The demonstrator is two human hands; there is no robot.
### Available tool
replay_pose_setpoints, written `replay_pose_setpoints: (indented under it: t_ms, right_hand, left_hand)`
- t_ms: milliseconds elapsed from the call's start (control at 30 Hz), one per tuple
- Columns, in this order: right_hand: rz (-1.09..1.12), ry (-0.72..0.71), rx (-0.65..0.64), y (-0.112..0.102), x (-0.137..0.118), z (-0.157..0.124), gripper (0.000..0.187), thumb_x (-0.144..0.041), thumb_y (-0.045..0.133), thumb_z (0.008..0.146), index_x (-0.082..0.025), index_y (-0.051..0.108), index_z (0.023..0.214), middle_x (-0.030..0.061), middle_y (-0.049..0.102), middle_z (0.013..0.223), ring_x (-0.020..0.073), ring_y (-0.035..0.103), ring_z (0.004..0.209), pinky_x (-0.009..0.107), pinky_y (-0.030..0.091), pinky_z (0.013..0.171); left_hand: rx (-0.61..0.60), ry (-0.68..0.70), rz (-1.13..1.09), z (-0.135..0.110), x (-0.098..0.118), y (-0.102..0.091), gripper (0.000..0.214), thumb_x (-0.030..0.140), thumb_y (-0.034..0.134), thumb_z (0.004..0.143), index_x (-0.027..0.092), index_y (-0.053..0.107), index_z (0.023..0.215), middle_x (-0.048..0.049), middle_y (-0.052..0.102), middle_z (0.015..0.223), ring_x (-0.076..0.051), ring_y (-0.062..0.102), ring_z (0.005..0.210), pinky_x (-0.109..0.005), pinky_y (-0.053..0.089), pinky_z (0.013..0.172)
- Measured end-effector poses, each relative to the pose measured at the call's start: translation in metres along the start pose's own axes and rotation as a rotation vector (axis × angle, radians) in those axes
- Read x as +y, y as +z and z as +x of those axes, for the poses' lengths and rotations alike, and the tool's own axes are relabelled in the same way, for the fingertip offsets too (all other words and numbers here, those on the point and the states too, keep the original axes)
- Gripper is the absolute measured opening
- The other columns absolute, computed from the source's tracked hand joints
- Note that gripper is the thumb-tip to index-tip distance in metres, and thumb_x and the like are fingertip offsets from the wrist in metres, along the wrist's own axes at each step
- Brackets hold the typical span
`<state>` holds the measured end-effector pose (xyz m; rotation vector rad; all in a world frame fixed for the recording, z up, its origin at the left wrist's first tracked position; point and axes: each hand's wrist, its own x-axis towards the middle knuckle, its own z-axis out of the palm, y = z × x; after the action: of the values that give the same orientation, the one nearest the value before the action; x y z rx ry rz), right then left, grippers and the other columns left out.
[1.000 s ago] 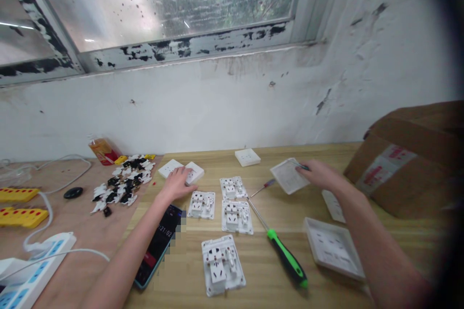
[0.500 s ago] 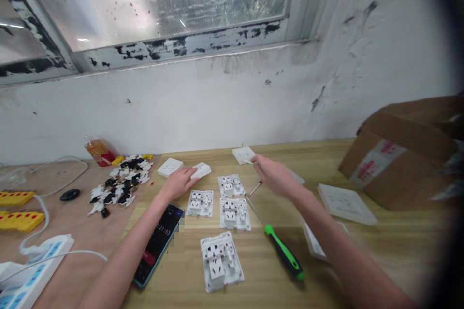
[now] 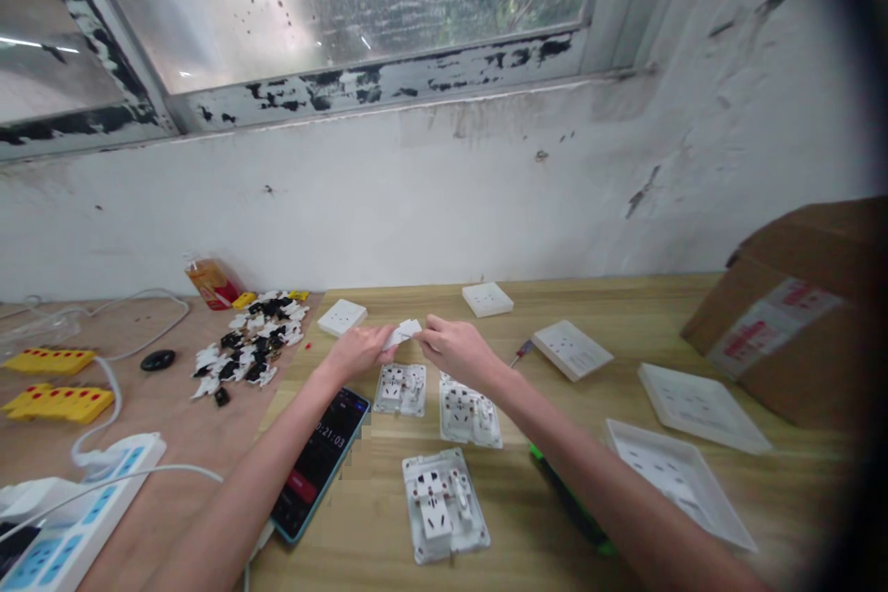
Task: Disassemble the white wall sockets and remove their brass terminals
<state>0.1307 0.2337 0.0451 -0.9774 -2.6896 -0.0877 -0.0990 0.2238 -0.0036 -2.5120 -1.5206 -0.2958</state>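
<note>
Pinched a white faceplate (image 3: 403, 333) with left fingers (image 3: 383, 339), touched its edge with right fingers (image 3: 430, 335), grip unclear, and had three filled socket bases (image 3: 445, 504) uncovered.

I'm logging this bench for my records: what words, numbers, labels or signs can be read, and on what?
"21:03", on the phone screen; whatever precedes it is partly hidden by the forearm.
Red print on the cardboard box's tape: too blurred to read.
Label on the orange container: too small to read.

Head-worn view, forward and down
</note>
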Motion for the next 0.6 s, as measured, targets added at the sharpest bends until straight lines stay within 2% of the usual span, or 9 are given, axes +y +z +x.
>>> replay_pose_setpoints:
  t_ms: [200, 467, 600]
  right_hand:
    - [-0.045, -0.014, -0.041, -0.004, -0.005, 0.004, 0.028, -0.02, 0.04, 0.095, -0.016, 0.066, 0.087, 0.0066, 0.062, 0.085, 0.0119, 0.054, 0.062, 0.028, 0.025, 0.055]
    - [-0.039, -0.019, -0.087, 0.0, -0.019, 0.011, 0.025, -0.006, 0.043, 0.086, -0.012, 0.066, 0.096, 0.013, 0.065, 0.094, 0.0167, 0.062, 0.07, 0.028, 0.034, 0.058]
    - [0.031, -0.035, -0.124, -0.001, -0.017, 0.021, 0.02, -0.011, 0.05, 0.086, -0.014, 0.07, 0.087, 0.0125, 0.068, 0.085, 0.0171, 0.063, 0.07, 0.027, 0.037, 0.061]
  left_hand:
    - [-0.004, 0.024, -0.001, 0.0, -0.001, -0.002, 0.023, 0.034, 0.054, 0.092, 0.016, 0.057, 0.105, -0.0117, 0.071, 0.087, -0.024, 0.07, 0.08, -0.031, 0.054, 0.071]
    - [-0.03, 0.011, -0.048, -0.004, 0.003, -0.008, 0.022, 0.033, 0.052, 0.093, 0.015, 0.058, 0.104, -0.0144, 0.07, 0.088, -0.028, 0.069, 0.079, -0.036, 0.053, 0.07]
    - [-0.045, 0.013, -0.119, -0.007, 0.004, -0.007, 0.023, 0.036, 0.058, 0.089, 0.018, 0.06, 0.103, -0.0115, 0.068, 0.092, -0.028, 0.066, 0.088, -0.038, 0.051, 0.078]
